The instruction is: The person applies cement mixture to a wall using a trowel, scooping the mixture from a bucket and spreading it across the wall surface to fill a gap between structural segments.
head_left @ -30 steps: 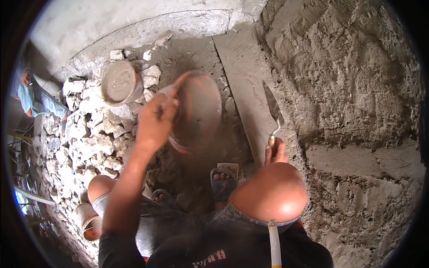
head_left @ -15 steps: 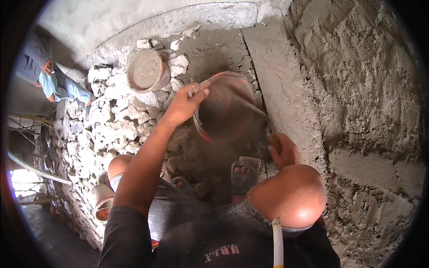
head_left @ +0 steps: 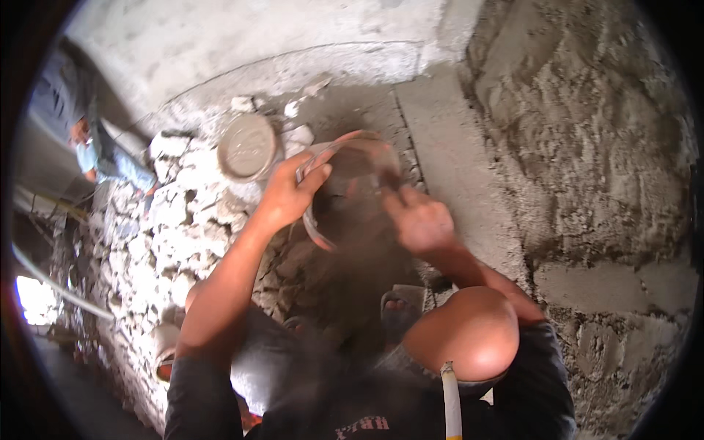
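Note:
My left hand [head_left: 290, 192] grips the rim of a red-stained, cement-crusted bucket [head_left: 345, 143], which is tipped in front of me. My right hand [head_left: 418, 220] is closed at the bucket's right side, blurred, with a dark trowel [head_left: 387, 178] in it reaching into the bucket. The trowel's blade is hard to make out, and a greyish dust haze hangs below the bucket. Just behind and left of these stands a second bucket [head_left: 246, 147] holding grey wet mortar.
Broken stones [head_left: 169, 227] cover the left side, with another container [head_left: 165, 345] among them. A co-worker [head_left: 106, 154] is at the upper left near a pale wall [head_left: 293, 29]. Rough mortar [head_left: 587, 147] covers the right. A cigarette [head_left: 451, 403] juts up from the lower edge.
My right hand has risen leftward from beside my knee, bringing the trowel to the bucket. My left hand still grips the rim; the bucket has shifted and the view has moved slightly.

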A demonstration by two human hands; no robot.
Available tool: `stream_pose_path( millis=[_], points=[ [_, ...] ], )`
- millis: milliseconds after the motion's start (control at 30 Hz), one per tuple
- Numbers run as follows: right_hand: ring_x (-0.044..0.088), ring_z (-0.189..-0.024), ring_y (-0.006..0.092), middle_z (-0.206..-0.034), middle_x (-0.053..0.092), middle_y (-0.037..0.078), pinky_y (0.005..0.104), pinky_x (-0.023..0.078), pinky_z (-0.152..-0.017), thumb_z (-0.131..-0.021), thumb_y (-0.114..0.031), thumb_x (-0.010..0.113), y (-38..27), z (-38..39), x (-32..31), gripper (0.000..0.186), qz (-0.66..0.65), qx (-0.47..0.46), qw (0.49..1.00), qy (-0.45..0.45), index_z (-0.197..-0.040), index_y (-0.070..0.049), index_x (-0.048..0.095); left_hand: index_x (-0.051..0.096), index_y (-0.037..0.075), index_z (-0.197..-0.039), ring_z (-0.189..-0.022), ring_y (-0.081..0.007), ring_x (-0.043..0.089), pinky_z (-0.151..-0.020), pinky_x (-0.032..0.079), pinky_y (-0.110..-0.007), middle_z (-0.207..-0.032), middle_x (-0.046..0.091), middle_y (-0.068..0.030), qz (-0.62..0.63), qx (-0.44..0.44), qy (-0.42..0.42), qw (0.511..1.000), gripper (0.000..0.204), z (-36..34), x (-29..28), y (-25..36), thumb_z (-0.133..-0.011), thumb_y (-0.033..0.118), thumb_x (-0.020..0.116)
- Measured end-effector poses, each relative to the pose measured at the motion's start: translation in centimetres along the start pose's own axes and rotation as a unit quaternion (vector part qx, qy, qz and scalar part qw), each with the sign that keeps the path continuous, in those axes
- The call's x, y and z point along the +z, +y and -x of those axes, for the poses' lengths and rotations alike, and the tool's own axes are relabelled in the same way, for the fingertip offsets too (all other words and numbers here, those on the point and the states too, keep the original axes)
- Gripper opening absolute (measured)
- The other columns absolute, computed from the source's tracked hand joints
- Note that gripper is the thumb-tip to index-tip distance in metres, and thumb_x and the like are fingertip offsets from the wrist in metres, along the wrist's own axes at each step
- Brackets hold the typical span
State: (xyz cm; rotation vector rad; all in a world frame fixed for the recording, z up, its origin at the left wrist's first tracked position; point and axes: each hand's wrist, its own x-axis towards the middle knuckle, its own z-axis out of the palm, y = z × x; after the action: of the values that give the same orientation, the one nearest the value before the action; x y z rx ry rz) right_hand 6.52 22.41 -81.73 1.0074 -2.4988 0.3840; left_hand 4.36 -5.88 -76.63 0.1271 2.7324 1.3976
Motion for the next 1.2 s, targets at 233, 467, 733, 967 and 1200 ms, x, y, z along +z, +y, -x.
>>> stream_pose_path(
  millis=[233, 467, 733, 967, 1200],
  points=[
    [0.072, -0.093, 0.0354, -0.107, 0.066, 0.019, 0.0462, 0.058, -0.077, -0.085, -0.015, 0.065, -0.8, 1.0, -0.6, 0.042, -0.053, 0.055, 0.968, -0.239, -0.126, -0.007, 0.064, 0.069, -0.002, -0.109, -0.067, -0.0212, 0.06, -0.064, 0.048, -0.039, -0.078, 0.067, -0.0156, 0.054, -0.01, 0.106, 0.993, 0.024, 0.5, 0.3, -0.9, -0.099, 0.019, 0.067],
    [0.075, -0.084, 0.0354, -0.106, 0.071, 0.021, 0.0474, 0.06, -0.076, -0.086, -0.015, 0.068, -2.3, -0.8, 0.8, 0.044, 0.05, 0.178, 0.951, -0.248, -0.128, -0.003, 0.064, 0.066, -0.004, -0.103, -0.064, -0.0354, 0.061, -0.061, 0.045, -0.042, -0.076, 0.063, -0.0234, -0.013, 0.213, 0.127, 0.969, 0.019, 1.2, 1.7, 1.8, -0.098, 0.014, 0.067],
    [0.072, -0.084, 0.0234, -0.103, 0.073, 0.013, 0.041, 0.057, -0.071, -0.091, -0.014, 0.067, -1.8, 2.6, 2.5, 0.022, -0.506, 0.201, 0.788, -0.287, -0.108, 0.0, 0.069, 0.067, -0.003, -0.105, -0.078, -0.0417, 0.067, -0.069, 0.051, -0.045, -0.086, 0.067, -0.0272, -0.032, 0.179, 0.073, 0.981, 0.014, 3.3, 1.4, 2.4, -0.095, 0.007, 0.066],
    [0.059, -0.062, 0.0158, -0.091, 0.065, 0.011, 0.0324, 0.048, -0.056, -0.096, -0.013, 0.066, -0.3, 6.3, 3.2, 0.041, -0.815, 0.372, 0.366, -0.253, -0.135, -0.006, 0.055, 0.065, 0.003, -0.092, -0.074, -0.0052, 0.042, -0.066, 0.038, -0.024, -0.08, 0.054, 0.0051, 0.029, 0.034, 0.145, 0.988, 0.023, 3.0, -1.0, -1.4, -0.106, 0.021, 0.064],
    [0.064, -0.081, 0.0136, -0.094, 0.067, 0.009, 0.0315, 0.052, -0.062, -0.091, -0.01, 0.076, 2.2, 9.5, -2.9, 0.046, -0.754, 0.407, 0.481, -0.186, -0.133, -0.007, 0.057, 0.072, 0.0, -0.109, -0.074, -0.0031, 0.04, -0.066, 0.034, -0.021, -0.081, 0.051, 0.0091, 0.102, 0.018, 0.192, 0.976, 0.019, 0.9, -0.6, -3.3, -0.105, 0.017, 0.065]
  ],
)
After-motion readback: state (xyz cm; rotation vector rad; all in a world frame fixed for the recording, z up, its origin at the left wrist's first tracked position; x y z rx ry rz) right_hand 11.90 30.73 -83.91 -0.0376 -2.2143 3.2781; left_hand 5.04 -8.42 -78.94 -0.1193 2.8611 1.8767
